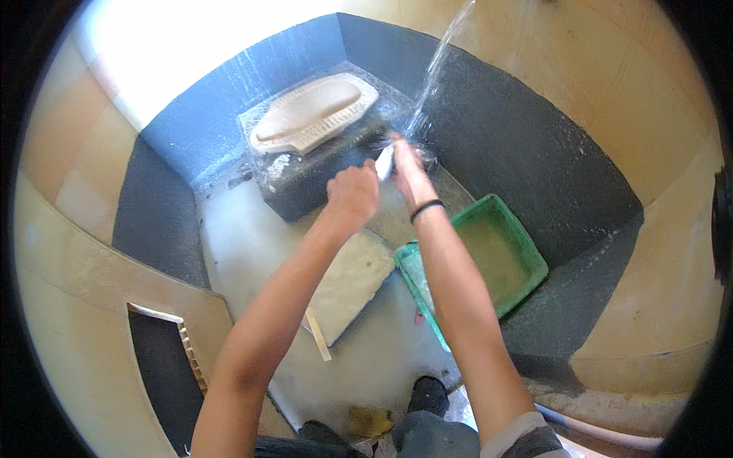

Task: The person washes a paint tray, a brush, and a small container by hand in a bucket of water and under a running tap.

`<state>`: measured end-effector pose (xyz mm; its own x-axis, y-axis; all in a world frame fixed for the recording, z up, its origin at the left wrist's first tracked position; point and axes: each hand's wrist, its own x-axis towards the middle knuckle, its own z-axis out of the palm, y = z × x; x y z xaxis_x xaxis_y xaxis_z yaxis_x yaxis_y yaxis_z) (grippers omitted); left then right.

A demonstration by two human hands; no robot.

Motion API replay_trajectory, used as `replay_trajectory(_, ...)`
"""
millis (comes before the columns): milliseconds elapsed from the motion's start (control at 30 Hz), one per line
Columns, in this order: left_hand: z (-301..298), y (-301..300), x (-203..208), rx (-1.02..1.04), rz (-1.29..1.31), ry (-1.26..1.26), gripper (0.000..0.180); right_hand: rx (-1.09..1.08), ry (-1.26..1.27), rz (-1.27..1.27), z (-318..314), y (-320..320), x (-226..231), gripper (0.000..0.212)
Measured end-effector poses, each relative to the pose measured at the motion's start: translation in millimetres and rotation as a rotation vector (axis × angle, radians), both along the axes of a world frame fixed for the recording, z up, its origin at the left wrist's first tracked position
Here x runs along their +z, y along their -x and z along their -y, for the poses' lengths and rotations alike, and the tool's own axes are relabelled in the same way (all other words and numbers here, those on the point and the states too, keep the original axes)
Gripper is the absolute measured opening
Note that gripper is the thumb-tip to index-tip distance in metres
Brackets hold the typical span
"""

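One dark shoe (429, 395) stood at 5 o'clock, at the near edge of a pale, wet floor (244, 229). Narrow pale strip (318, 336) lay at 7, along the edge of a flat light slab (353, 278) at 6. Green tray (521, 235) sat at 4, brownish inside, partly hidden by the right forearm. Both hands met near 12, at a small white piece (385, 162). Left hand (355, 195) was curled like a loose fist, fingertips by the piece; whether it had hold, could not tell. Right hand (407, 169), black band (426, 209) at its wrist, had fairly straight fingers, palm side toward the piece; gripping or merely touching, could not tell. Water stream (439, 69) fell from 1 o'clock, splashing at the right hand. Farther, at 11, a pale squat pan (313, 114) sat atop a dark raised block (301, 195). Grey lower walls (527, 137) stood behind.
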<state>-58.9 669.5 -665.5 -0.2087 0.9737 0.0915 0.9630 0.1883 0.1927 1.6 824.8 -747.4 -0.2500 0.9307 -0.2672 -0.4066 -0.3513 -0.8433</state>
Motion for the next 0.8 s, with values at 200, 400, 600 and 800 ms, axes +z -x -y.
replay_trajectory(200,26,46,-34,-0.128,-0.560,-0.284,0.049,0.340,0.063,-0.328,23,40,-1,0.013)
replay_trajectory(400,12,-7,-32,-0.282,-0.600,-0.327,0.054,-0.014,0.298,-0.471,-33,-39,-17,0.057)
replay_trajectory(600,1,-5,-38,-0.216,-0.495,-0.351,0.059,0.267,0.086,-0.451,5,-33,3,0.040)
replay_trajectory(800,31,-14,-39,-0.190,-0.319,-0.371,0.069,0.366,-0.022,-0.511,3,-39,17,0.045)
